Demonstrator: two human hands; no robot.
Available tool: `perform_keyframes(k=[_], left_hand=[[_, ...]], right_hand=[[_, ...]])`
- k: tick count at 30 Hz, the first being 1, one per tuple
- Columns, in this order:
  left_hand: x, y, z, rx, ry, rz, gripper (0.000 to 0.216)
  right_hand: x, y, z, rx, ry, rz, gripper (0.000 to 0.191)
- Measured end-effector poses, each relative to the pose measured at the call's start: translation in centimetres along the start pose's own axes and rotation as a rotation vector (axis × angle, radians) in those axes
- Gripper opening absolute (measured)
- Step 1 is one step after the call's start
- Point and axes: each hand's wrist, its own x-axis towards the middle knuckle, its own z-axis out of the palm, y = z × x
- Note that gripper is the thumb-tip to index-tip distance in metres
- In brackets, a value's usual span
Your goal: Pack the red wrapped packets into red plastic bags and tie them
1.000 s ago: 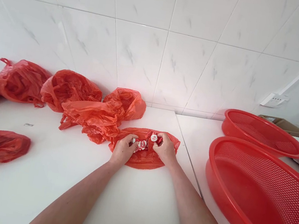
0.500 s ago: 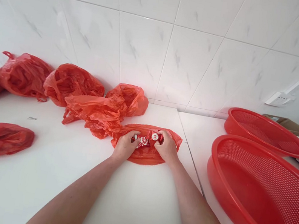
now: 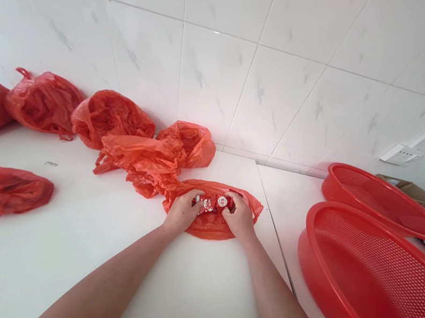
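Over an open red plastic bag (image 3: 212, 232) on the white table, my two hands work close together. My left hand (image 3: 182, 211) pinches a small red packet with white print (image 3: 207, 206) between thumb and fingers. My right hand (image 3: 241, 219) is closed on another small red packet with a round white label (image 3: 222, 202). The two packets lie nearly end to end, and I cannot tell whether they touch. My fingers hide their outer ends. A crumpled part of red plastic (image 3: 142, 161) adjoins the bag at its left.
Red plastic bags (image 3: 111, 117) stand along the tiled wall (image 3: 209, 82), and a flattened one (image 3: 3, 192) lies at the left. On the right are two red perforated baskets (image 3: 305, 250), a cardboard box (image 3: 414, 194) and a wall socket (image 3: 401, 155). A seam crosses the table beside my right arm.
The view has tilted and shifted slightly. My right hand's packet sits a little lower and more level against the left one. Both hands keep their hold.
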Motion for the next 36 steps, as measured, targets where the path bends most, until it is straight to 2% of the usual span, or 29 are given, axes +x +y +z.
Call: perform_keyframes(k=[7,13,26,36], left_hand=[[-0.15,0.32,-0.16,0.038,-0.012,-0.002,0.031],[-0.3,0.66,-0.31,0.03,0.007,0.013,0.031],[-0.04,-0.02,-0.02,0.045,-0.007,0.072,0.034],[-0.1,-0.07,0.05,0.037,-0.014,0.029,0.039]], right_hand=[[0.06,0.24,0.13,-0.074,-0.05,-0.05,0.054],[-0.54,0.08,0.08,-0.108,0.02,-0.016,0.058],[-0.54,0.31,0.34,-0.055,0.009,0.038,0.049],[-0.59,0.46,0.55,-0.007,0.016,0.074,0.049]])
